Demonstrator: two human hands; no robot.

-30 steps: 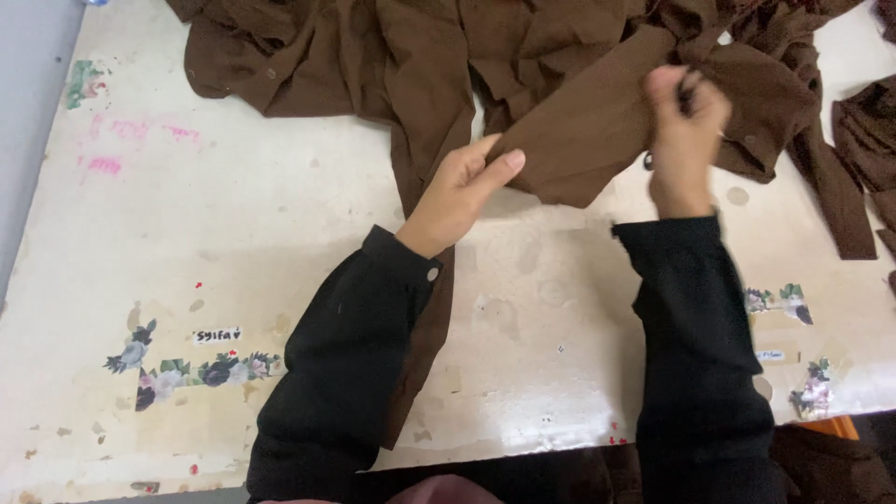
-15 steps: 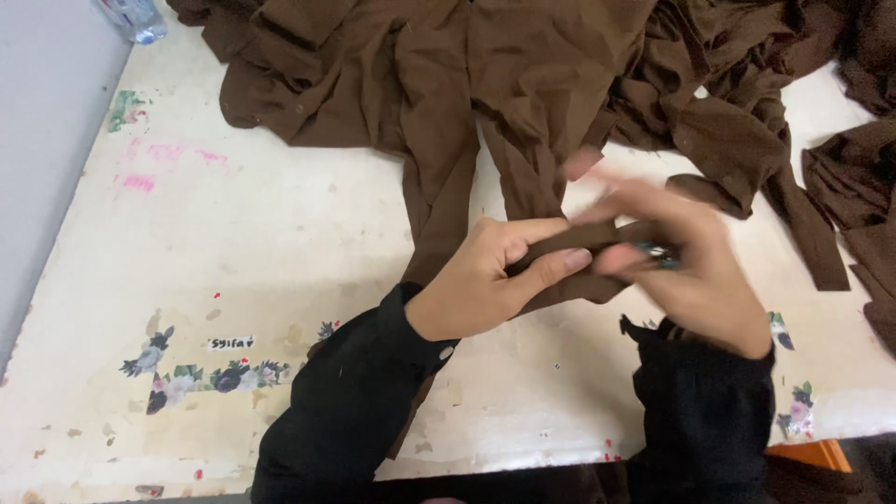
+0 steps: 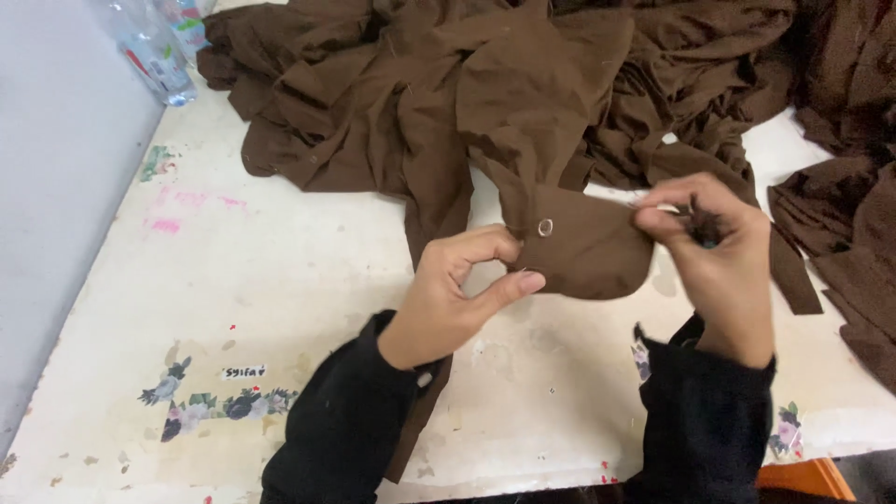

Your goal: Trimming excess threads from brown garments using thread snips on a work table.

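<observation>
A rounded brown fabric flap (image 3: 588, 247) with a metal snap button (image 3: 545, 227) is stretched between my hands, just above the table. It belongs to a brown garment (image 3: 485, 103) heaped across the far side. My left hand (image 3: 457, 299) pinches the flap's left edge right under the snap, thumb and fingers closed on the cloth. My right hand (image 3: 714, 257) grips the flap's right edge and also holds a small dark tool, mostly hidden in the fingers. Both forearms wear black sleeves.
The white worktable (image 3: 280, 308) is stained, with flower stickers near the front left. More brown cloth (image 3: 849, 215) lies piled at the right. Plastic bottles (image 3: 154, 42) stand at the far left corner, next to a grey wall.
The hands rose slightly and spread the cloth apart, so the flap now lies flat and shows its snap. The camera moved closer and tilted up; the bottles came into view.
</observation>
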